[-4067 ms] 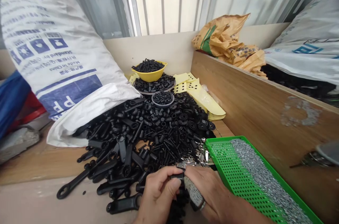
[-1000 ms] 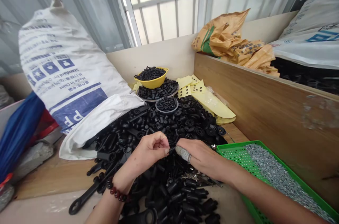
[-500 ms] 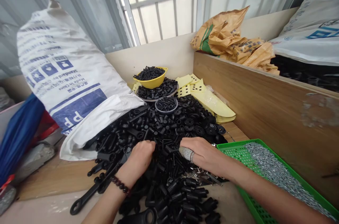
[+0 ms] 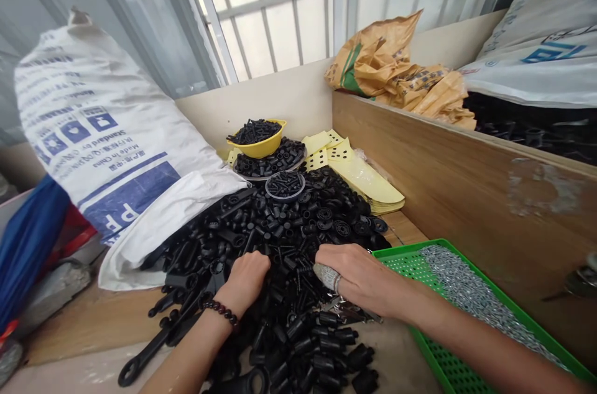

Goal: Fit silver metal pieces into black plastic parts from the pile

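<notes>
My left hand (image 4: 247,279) is closed over the middle of a heap of black plastic parts (image 4: 280,220); a black rod-like piece sticks up beside its knuckles, and its fingertips are hidden from me. To the right, my right hand (image 4: 347,273) curls with its fingers pressed together, wrapping on one finger and a ring showing. What it grips, if anything, is out of sight. Just below it lie shiny metal pieces (image 4: 347,308). Ribbed black screw-like parts (image 4: 289,254) lie between the hands, and black cylindrical parts (image 4: 321,344) are piled nearest me.
A green perforated tray (image 4: 396,260) of small metal pieces stands at right, beside a wooden partition (image 4: 466,176). Behind the heap are a yellow bowl (image 4: 263,146), a small round dish (image 4: 285,186) and yellow cards (image 4: 366,183). A white sack (image 4: 107,127) leans at left.
The whole view has shifted slightly, with surroundings appearing further left. Both hands stay closed over the heap, in nearly the same places.
</notes>
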{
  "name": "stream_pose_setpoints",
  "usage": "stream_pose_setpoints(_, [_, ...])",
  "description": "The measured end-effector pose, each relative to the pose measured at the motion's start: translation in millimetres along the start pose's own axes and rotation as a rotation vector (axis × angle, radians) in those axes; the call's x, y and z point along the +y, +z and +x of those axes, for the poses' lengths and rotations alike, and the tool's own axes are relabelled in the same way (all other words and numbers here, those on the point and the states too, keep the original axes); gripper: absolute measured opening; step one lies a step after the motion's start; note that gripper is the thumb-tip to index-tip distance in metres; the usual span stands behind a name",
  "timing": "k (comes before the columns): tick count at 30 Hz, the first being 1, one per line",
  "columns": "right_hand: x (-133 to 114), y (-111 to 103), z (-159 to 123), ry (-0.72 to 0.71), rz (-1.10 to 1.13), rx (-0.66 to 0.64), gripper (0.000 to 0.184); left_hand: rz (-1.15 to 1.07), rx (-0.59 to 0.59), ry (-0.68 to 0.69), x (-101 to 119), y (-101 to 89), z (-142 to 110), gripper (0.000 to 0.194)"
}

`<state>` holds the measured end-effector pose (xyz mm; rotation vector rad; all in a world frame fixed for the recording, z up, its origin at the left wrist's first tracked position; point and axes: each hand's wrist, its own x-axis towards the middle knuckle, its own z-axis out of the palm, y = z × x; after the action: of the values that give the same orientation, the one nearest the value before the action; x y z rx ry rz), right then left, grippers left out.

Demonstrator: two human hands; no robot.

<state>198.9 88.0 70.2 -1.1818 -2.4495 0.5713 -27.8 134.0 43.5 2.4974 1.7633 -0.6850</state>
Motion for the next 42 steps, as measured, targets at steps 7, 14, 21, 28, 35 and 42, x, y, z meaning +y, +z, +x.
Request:
stream_pose_setpoints(7, [6,1,-3,-0.033,0.006,0.003,0.026,0.017,0.024,-0.001,-6,11.6,1,0.028])
stream_pose_setpoints(14, [5,-2,-7,-0.026,0.036,0.009,0.029,-0.004,0.033,-0.02,-5,10.7,2,0.028])
stream_pose_setpoints(21, [5,-2,-9,-0.006,0.071,0.006,0.029,-0.066,0.027,-0.077,-3,11.4,4,0.028])
stream_pose_setpoints(28, [5,0,-10,-0.03,0.075,0.009,0.029,-0.169,0.035,-0.104,-3,9.0,6,0.029])
stream_pose_setpoints(35, [9,1,-13,-0.029,0.071,0.007,0.029,-0.401,0.105,-0.048,-4,-1.5,3,0.028])
stream_pose_setpoints(42, [10,2,-15,-0.001,0.067,-0.005,0.027,-0.732,0.233,0.043,15,-5.9,4,0.019])
